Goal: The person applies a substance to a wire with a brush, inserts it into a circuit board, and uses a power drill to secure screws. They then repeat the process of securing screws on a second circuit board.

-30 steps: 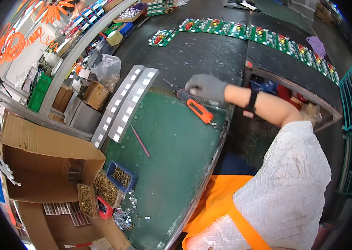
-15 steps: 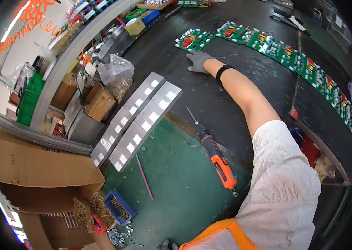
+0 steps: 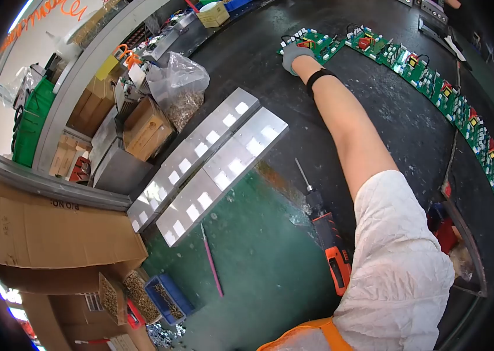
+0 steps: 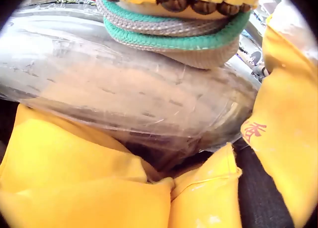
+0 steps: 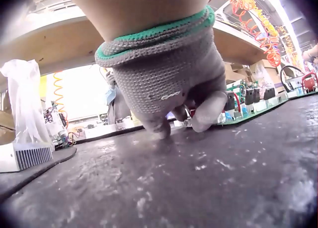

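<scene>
Circuit board (image 3: pixel 323 45) lies on scuffed black worktop (image 3: pixel 247 64), right hand (image 3: pixel 297 58) seemingly pinching its edge; left hand (image 4: pixel 206 58), can't tell.

Grey gloves with green cuffs

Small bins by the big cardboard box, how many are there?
4, in a cluster: a brown tray at the left, a red bin beside it, a middle bin, and a blue bin at the right. More may be hidden.
</scene>
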A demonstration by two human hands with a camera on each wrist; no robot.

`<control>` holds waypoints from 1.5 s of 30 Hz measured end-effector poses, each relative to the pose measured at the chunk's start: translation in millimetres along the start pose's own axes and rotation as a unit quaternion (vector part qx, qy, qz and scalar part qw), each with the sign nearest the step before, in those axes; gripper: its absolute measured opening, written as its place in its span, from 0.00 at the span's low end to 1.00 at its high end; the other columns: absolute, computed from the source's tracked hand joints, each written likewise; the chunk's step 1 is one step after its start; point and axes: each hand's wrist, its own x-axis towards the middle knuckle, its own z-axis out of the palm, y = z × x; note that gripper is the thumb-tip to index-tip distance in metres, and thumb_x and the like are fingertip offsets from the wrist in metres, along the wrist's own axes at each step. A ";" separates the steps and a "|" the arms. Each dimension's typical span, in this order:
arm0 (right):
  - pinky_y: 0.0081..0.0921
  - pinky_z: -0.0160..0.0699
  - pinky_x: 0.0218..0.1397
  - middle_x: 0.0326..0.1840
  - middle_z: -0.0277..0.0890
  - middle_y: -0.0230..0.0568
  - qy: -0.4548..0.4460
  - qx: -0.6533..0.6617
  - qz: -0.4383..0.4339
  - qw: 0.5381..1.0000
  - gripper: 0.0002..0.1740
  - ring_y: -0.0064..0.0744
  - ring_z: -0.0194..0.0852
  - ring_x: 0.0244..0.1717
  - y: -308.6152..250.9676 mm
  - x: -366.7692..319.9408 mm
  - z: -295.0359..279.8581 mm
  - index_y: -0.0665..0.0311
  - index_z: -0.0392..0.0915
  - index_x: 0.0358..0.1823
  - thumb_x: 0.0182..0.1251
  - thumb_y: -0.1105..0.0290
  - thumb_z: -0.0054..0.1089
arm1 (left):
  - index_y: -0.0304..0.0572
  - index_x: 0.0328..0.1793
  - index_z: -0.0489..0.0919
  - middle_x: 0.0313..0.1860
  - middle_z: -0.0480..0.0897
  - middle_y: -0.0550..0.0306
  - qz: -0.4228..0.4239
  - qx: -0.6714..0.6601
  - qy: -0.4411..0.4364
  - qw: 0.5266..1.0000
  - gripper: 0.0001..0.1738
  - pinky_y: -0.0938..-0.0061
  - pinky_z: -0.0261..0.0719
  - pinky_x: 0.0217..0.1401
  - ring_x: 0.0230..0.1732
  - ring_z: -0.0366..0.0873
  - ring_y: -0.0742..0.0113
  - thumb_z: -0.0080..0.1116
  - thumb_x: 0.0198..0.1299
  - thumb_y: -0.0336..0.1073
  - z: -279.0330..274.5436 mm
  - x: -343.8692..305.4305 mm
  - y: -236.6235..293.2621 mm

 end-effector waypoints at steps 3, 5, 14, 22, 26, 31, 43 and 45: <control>0.41 0.78 0.60 0.63 0.75 0.54 0.034 -0.008 -0.061 0.998 0.20 0.50 0.77 0.62 8.5 -38.2 -4.0 0.67 0.80 0.55 0.66 0.66 0.49 | 0.42 0.53 0.79 0.39 0.79 0.43 -0.006 -0.003 0.000 1.000 0.17 0.52 0.77 0.37 0.35 0.76 0.44 0.62 0.60 0.40 -2.0 3.5 3.8; 0.41 0.78 0.60 0.61 0.77 0.54 0.012 -0.021 -0.043 0.999 0.20 0.50 0.78 0.61 21.6 -64.6 -13.5 0.67 0.81 0.54 0.66 0.66 0.50 | 0.42 0.53 0.79 0.39 0.79 0.44 -0.005 -0.008 0.002 1.000 0.17 0.52 0.77 0.37 0.35 0.76 0.44 0.62 0.60 0.40 -3.1 6.0 6.4; 0.39 0.79 0.56 0.55 0.81 0.54 0.003 -0.061 0.015 0.998 0.21 0.49 0.82 0.55 93.9 -96.5 -51.5 0.66 0.83 0.53 0.63 0.61 0.59 | 0.46 0.55 0.77 0.39 0.79 0.45 -0.019 -0.020 -0.021 0.999 0.18 0.52 0.76 0.38 0.37 0.75 0.44 0.62 0.60 0.40 -4.6 1.5 3.9; 0.39 0.74 0.63 0.58 0.78 0.58 0.125 0.215 0.135 0.959 0.28 0.53 0.77 0.60 92.5 -77.6 -16.1 0.66 0.79 0.56 0.67 0.52 0.50 | 0.51 0.56 0.77 0.39 0.79 0.47 -0.057 -0.018 -0.006 0.998 0.18 0.51 0.78 0.39 0.39 0.76 0.43 0.59 0.63 0.47 -8.7 9.4 16.7; 0.37 0.76 0.51 0.47 0.82 0.51 0.206 0.318 0.013 0.925 0.21 0.46 0.82 0.48 116.9 -93.4 -24.1 0.66 0.80 0.49 0.66 0.57 0.50 | 0.49 0.59 0.76 0.44 0.79 0.45 -0.066 0.002 -0.036 0.997 0.22 0.51 0.78 0.43 0.44 0.78 0.44 0.60 0.60 0.47 2.1 1.6 7.4; 0.24 0.70 0.32 0.33 0.71 0.29 0.095 0.404 -0.186 0.891 0.10 0.20 0.70 0.30 128.3 -184.9 -81.7 0.55 0.78 0.38 0.65 0.59 0.56 | 0.48 0.51 0.79 0.37 0.77 0.48 -0.045 0.003 0.018 0.999 0.18 0.51 0.74 0.36 0.36 0.75 0.44 0.65 0.55 0.42 -8.0 16.4 22.0; 0.11 0.53 0.21 0.24 0.66 0.22 -0.315 0.479 -0.159 0.804 0.17 0.09 0.55 0.20 -62.7 -570.2 -88.8 0.58 0.78 0.35 0.66 0.52 0.52 | 0.46 0.57 0.79 0.53 0.78 0.49 -0.050 -0.026 -0.011 0.998 0.23 0.56 0.74 0.55 0.53 0.74 0.44 0.66 0.53 0.38 -57.4 22.6 -34.0; 0.10 0.54 0.22 0.26 0.68 0.23 -0.367 0.487 -0.162 0.776 0.16 0.09 0.56 0.22 -87.0 -604.1 -66.4 0.59 0.79 0.37 0.65 0.53 0.54 | 0.46 0.58 0.78 0.58 0.77 0.50 -0.085 -0.001 0.002 0.996 0.24 0.55 0.74 0.57 0.58 0.73 0.47 0.65 0.54 0.41 -64.1 16.2 -71.7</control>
